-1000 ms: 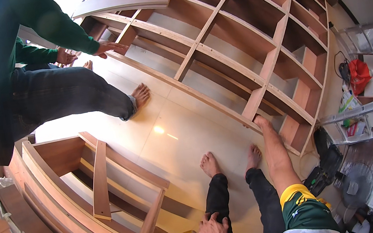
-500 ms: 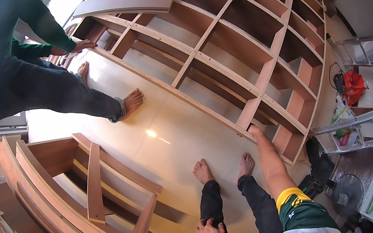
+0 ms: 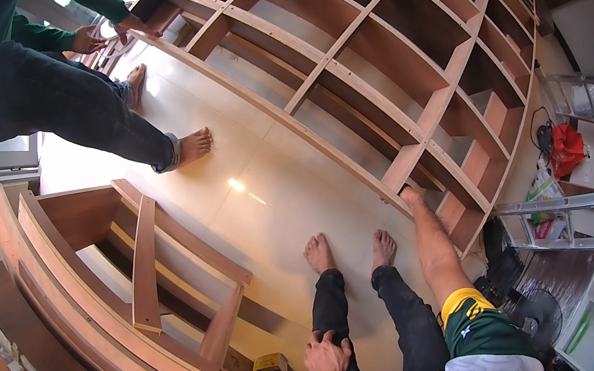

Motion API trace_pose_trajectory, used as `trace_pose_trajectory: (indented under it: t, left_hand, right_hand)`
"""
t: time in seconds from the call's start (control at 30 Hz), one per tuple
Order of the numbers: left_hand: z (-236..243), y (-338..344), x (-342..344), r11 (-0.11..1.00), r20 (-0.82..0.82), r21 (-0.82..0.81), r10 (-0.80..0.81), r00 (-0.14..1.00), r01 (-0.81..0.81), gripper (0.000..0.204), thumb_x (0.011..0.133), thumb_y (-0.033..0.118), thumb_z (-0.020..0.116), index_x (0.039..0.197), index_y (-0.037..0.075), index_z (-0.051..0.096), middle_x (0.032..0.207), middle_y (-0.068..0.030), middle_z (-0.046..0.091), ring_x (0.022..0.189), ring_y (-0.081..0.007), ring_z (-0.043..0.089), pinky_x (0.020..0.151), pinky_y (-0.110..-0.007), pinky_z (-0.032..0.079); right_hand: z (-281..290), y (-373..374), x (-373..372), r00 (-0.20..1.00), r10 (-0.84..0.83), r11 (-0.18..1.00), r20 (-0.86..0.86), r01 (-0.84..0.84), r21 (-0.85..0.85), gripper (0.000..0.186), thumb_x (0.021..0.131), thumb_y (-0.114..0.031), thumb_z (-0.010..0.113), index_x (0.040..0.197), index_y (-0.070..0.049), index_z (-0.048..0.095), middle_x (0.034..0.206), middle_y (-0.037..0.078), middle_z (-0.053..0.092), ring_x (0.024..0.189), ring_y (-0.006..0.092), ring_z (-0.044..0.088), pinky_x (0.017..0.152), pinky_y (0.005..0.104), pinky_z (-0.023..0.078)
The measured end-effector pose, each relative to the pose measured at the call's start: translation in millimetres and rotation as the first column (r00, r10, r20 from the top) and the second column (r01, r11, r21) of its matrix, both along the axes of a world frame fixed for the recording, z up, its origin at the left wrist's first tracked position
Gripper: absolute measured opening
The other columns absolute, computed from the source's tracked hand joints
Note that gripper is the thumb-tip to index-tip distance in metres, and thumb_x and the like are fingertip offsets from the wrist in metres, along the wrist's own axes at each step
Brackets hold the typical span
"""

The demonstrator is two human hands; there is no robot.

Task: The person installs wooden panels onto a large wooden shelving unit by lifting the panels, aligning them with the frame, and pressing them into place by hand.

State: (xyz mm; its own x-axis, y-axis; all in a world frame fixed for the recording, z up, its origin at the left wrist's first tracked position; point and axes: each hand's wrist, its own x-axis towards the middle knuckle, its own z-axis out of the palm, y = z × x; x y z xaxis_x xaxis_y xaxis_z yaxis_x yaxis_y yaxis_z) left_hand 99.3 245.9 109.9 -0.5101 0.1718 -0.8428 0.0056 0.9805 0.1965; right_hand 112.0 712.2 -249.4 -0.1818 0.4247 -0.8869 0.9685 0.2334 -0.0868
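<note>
Two hands: right hand (image 3: 410, 196) at near edge of wooden frame (image 3: 402, 165), can't tell grip; left hand (image 3: 327, 358) loose on leg (image 3: 331, 297). Co-worker's hand (image 3: 134, 26) shifted farther left, frame contacts now wider apart.

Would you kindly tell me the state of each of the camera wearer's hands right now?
Left hand: open, resting on the dark trouser leg.
Right hand: at the wooden frame's edge; fingers hidden, grip unclear.
</note>
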Motion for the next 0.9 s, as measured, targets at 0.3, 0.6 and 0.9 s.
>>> trace_pose_trajectory:
  t: [0.3,0.6,0.9]
  left_hand:
    - [-4.0,-4.5,-2.4,1.000,0.011,-0.005,0.005,1.000,-0.004,0.049,0.085,0.044,0.068,0.126,0.016,0.072,0.141,-0.0162,0.056,0.123,-0.0412,0.056,0.102,-0.051,0.049]
    - [-6.0,-17.4,-3.4,1.000,-0.008,0.024,-0.007,1.000,0.007,0.048,0.085,0.044,0.070,0.125,0.017,0.073,0.140,-0.0167,0.057,0.119,-0.0420,0.058,0.100,-0.051,0.050]
    - [-11.5,-37.5,-3.5,0.997,-0.008,0.075,0.018,1.000,-0.017,0.047,0.084,0.043,0.073,0.124,0.018,0.074,0.139,-0.0151,0.059,0.124,-0.0405,0.057,0.105,-0.050,0.048]
  right_hand:
    - [3.3,1.2,-8.3,1.000,-0.029,0.999,0.004,0.029,-0.029,0.074,0.058,-0.053,0.085,0.120,-0.014,0.073,0.138,0.014,0.063,0.130,0.0315,0.055,0.109,0.0445,0.044]
    - [-24.8,11.3,9.9,0.992,-0.112,0.990,-0.058,0.106,-0.097,0.066,0.056,-0.053,0.086,0.110,-0.016,0.078,0.134,0.014,0.066,0.128,0.0317,0.056,0.106,0.0456,0.045]
    - [20.2,-1.2,-5.5,0.981,-0.194,0.980,-0.018,0.194,0.043,0.059,0.059,-0.050,0.087,0.107,-0.015,0.080,0.115,0.009,0.074,0.113,0.0270,0.063,0.101,0.0468,0.045]
